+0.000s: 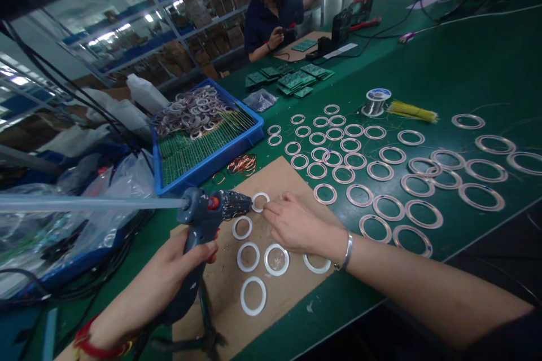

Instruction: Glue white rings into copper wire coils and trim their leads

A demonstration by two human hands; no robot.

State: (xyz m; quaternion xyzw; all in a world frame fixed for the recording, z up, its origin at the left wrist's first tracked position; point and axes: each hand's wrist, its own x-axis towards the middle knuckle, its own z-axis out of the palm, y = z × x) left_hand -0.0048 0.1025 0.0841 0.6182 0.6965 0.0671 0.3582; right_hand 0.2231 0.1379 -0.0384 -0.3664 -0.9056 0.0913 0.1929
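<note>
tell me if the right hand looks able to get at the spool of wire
Probably, with a stretch: the right hand would leave the white ring at its fingertips, and mostly flat pinkish rings lie between it and the spool.

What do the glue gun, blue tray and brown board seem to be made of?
Glue gun: probably hard plastic, smooth, from its moulded, dark blue-grey body. Tray: likely plastic, slightly glossy, from its even, solid blue colour. Board: perhaps cardboard or fibreboard, dull, from its flat brown face.
</note>
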